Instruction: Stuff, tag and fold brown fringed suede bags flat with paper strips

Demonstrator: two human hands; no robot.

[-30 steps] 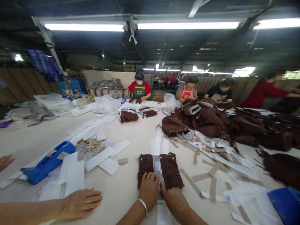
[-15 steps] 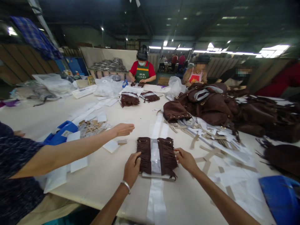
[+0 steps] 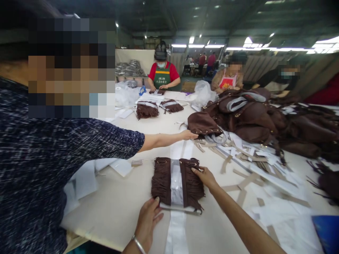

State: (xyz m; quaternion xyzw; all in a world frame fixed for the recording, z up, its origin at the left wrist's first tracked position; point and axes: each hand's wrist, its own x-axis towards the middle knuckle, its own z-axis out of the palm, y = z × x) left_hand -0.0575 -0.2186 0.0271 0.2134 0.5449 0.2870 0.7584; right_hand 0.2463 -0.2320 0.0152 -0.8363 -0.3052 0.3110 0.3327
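A brown fringed bag piece (image 3: 161, 181) with a clear strip down its middle lies on the white table (image 3: 122, 208) before me. My left hand (image 3: 149, 218) rests at its near left corner, fingers stretched flat on the edge. My right hand (image 3: 205, 176) lies on its right side, fingers pressed on the fringe. A long white paper strip (image 3: 176, 233) runs under the piece toward me. A co-worker in a dark speckled top (image 3: 39, 169) leans in from the left, and that person's hand (image 3: 189, 135) reaches a brown bag (image 3: 202, 125).
A heap of brown bags (image 3: 265, 120) covers the right of the table, with scattered white and tan paper strips (image 3: 254, 165) in front. Two more fringed pieces (image 3: 147, 110) lie farther back. Several workers sit along the far side. A blue object (image 3: 327, 231) sits at the lower right.
The co-worker has leaned far in and reached across to the brown bag. My left hand slid from the piece's left side to its near corner. My right hand stays on the right side.
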